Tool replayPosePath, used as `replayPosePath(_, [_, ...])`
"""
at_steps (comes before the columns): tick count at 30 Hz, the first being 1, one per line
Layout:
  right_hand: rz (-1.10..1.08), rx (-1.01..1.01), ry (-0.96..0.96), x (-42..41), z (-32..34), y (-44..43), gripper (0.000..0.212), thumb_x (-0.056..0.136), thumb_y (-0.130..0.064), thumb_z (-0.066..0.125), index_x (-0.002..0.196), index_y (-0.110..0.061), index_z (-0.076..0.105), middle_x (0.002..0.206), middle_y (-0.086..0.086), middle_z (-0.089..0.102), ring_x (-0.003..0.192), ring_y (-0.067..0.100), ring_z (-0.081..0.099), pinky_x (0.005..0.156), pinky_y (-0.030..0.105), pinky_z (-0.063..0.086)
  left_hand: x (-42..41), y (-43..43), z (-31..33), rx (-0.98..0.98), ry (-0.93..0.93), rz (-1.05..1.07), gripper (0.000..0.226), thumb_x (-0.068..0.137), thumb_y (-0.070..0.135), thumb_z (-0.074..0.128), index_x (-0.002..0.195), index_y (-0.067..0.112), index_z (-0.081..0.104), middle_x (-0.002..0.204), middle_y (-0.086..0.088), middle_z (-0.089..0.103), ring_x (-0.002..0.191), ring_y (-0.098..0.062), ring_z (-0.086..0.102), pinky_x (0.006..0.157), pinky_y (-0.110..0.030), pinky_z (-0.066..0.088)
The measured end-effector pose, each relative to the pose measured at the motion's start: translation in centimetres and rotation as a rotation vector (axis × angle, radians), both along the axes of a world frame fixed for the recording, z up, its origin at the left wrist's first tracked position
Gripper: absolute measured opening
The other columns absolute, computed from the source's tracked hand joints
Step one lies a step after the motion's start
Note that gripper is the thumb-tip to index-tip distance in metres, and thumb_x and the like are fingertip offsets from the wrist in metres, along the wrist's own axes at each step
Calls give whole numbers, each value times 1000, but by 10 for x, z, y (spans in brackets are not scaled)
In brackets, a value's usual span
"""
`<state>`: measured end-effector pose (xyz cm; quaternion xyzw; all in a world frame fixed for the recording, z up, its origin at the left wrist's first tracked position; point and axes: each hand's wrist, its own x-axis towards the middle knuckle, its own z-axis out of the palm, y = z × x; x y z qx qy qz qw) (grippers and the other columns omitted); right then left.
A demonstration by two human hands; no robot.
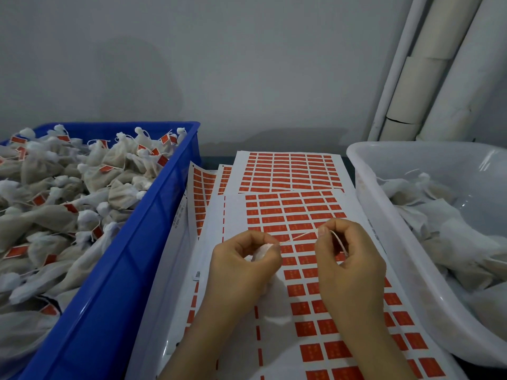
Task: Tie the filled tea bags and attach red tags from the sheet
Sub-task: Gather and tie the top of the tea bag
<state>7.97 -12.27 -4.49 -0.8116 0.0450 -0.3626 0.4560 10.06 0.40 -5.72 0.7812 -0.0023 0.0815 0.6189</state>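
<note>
while both hands pinch its string (299, 236), the tea bag (262, 252) sits in the left (244, 266).

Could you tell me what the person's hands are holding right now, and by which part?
The left hand grips a tea bag at its gathered neck; the right hand pinches its string, pulled taut.

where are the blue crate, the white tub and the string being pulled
blue crate (142, 242), head view, on its right outer wall
white tub (384, 215), head view, on its near left rim
string (299, 236), head view, on the taut stretch between the two hands
</note>
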Motion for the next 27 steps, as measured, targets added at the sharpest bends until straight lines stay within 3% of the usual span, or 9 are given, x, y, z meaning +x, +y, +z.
replayPosePath(4, [-32,-26,14,1,1,-2,21,76,-43,42,87,-28,51,80,-31,44,69,-5,51,54,-5,32,-1,0,-1,59,8,-38,4,81,30,68,78,30,66,78,36,61,83,17,55,51,-3,46])
replayPosePath(11, [-8,64,60,-2,3,-1,6,74,-48,41,75,-44,45,80,-34,47,71,-5,53,62,1,30,-5,-1,5,-29,-62,-145,10,76,32,73,81,35,65,87,32,63,89,10,58,53,-8,48])
replayPosePath(17, [-67,24,-3,1,-1,2,16,77,-45,41,83,-32,50,79,-32,46,69,-3,53,63,3,29,0,6,3,83,-132,-126,18,77,27,73,75,41,62,80,47,57,90,22,52,54,1,41])
replayPosePath(20, [-53,49,31,2,-2,0,6,78,-45,42,78,-40,46,81,-32,46,71,-4,53,61,1,29,-1,6,3,168,-137,-168,18,79,35,69,76,49,57,76,56,48,89,31,45,56,7,36])
replayPosePath(22, [-43,51,57,3,-3,-2,3,82,-41,46,79,-40,46,84,-28,49,75,-2,52,65,2,29,-3,6,6,214,-115,-211,6,76,51,55,81,55,53,75,60,43,87,36,40,59,10,33])
replayPosePath(23, [-43,37,52,3,-4,-2,4,85,-37,50,84,-39,46,90,-24,50,78,0,52,68,5,30,-3,6,6,242,-116,-219,12,74,57,48,85,57,51,77,59,44,87,35,42,61,10,34])
replayPosePath(27, [6,-128,-34,1,-3,3,31,86,-40,47,117,-40,40,124,-18,44,112,6,44,96,27,33,-1,4,2,310,-128,-260,22,78,55,38,99,54,47,99,41,49,87,16,53,76,-1,42])
